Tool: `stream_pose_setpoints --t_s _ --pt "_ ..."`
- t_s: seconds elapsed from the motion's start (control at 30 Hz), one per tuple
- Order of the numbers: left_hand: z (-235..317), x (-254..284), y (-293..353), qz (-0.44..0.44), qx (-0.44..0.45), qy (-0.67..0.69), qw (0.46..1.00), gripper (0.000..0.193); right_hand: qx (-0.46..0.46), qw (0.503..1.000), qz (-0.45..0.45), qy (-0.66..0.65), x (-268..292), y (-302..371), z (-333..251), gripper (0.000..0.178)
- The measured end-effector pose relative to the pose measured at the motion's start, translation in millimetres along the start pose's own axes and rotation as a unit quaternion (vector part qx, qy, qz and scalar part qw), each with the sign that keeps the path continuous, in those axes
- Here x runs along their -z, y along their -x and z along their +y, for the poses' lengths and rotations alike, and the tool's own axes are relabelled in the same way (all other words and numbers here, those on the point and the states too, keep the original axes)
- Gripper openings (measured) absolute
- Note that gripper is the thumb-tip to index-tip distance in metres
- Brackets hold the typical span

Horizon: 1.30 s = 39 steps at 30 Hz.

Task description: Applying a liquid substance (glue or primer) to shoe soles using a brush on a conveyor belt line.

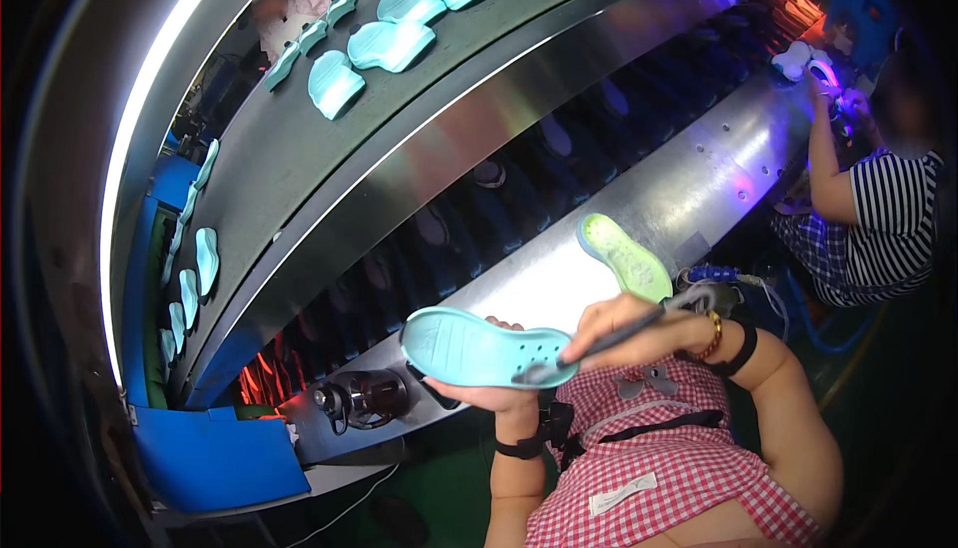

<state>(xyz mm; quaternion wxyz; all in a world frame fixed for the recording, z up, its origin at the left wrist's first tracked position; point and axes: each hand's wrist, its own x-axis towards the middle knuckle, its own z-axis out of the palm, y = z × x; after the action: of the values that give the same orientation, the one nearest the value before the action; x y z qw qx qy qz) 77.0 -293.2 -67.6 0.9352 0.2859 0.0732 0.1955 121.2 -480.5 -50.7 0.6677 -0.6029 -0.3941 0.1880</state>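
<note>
My left hand holds a turquoise shoe sole from beneath, its fingers showing past the far edge. The sole lies nearly flat, its inner face with a row of small holes turned up. In my right hand is a dark-handled brush, slanting down to the left. Its blurred tip meets the holed end of the sole. Beyond my right hand, a yellow-green shoe sole rests on the shiny metal ledge.
Above runs a dark conveyor belt carrying several turquoise soles. A dark metal jug stands at the ledge's left end, near a blue machine box. At far right, a person in a striped top handles a shoe under violet light.
</note>
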Motion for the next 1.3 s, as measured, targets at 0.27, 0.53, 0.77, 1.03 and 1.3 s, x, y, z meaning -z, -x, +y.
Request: stream_pose_setpoints --t_s 0.27,0.53,0.77,1.03,1.3 --pt "7 -2 -7 -0.062 -0.009 -0.003 0.998 0.09 -0.044 0.998 0.017 -0.033 7 5 0 0.023" --pt "5 -32 5 0.008 0.008 0.023 1.0 0.073 -0.105 0.946 0.072 -0.297 -5 11 10 0.018" --pt "3 8 13 -0.159 0.18 0.027 0.97 0.057 -0.084 0.988 0.022 -0.13 1 12 -16 0.019" --pt "17 6 -4 -0.102 0.356 -0.12 0.921 0.05 0.015 0.995 -0.103 -0.001 27 6 -35 0.022" --pt "30 -20 -17 -0.192 0.45 -0.342 0.802 0.051 -0.011 0.946 -0.302 0.118 49 -11 -47 0.023"
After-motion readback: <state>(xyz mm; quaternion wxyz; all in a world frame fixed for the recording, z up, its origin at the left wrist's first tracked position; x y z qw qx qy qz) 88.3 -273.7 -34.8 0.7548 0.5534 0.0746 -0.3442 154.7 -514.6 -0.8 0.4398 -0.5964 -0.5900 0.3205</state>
